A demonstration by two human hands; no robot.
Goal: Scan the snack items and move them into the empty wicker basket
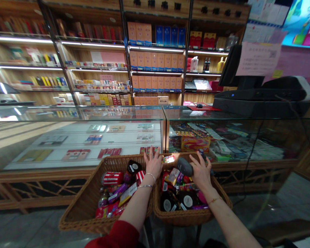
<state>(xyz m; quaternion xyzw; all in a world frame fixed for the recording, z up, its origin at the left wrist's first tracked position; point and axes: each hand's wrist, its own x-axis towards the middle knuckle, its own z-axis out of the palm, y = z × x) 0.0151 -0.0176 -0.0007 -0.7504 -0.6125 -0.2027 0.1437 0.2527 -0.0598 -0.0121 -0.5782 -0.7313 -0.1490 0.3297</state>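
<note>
Your right hand (200,168) grasps a dark grey handheld scanner (185,167), its rounded head angled left above the right wicker basket (191,217). Your left hand (153,164) has its fingers spread at the far, inner corner of the left wicker basket (77,213), right beside a small, brightly lit packet (168,159); whether it grips that packet, you cannot tell. Colourful wrapped snacks (117,193) lie in both baskets, before a glass display bench (119,113).
</note>
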